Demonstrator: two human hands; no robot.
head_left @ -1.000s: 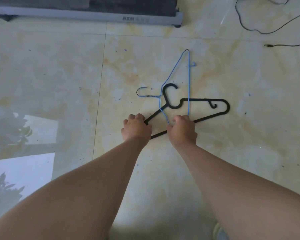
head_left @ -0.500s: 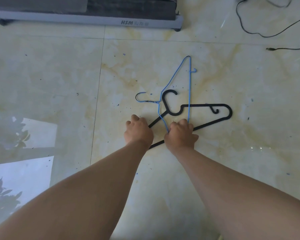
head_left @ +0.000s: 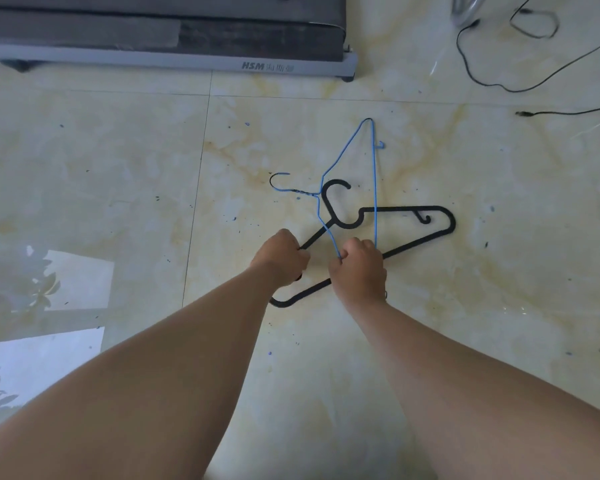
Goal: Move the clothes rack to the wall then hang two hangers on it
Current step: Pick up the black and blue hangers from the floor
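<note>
Both hands are clenched — left hand on the black hanger, right hand on the blue wire hanger crossing it on the floor — light, springy, likely to snag.

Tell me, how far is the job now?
Done: cannot tell; no clothes rack is in view. In hand: left hand closed on the black hanger, right hand on the blue wire hanger, both on the floor. Left: hang both.

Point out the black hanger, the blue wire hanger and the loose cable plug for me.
black hanger [head_left: 440, 216], head view: its right shoulder bend.
blue wire hanger [head_left: 340, 154], head view: its upper sloping wire.
cable plug [head_left: 524, 114], head view: the plug tip.
</note>
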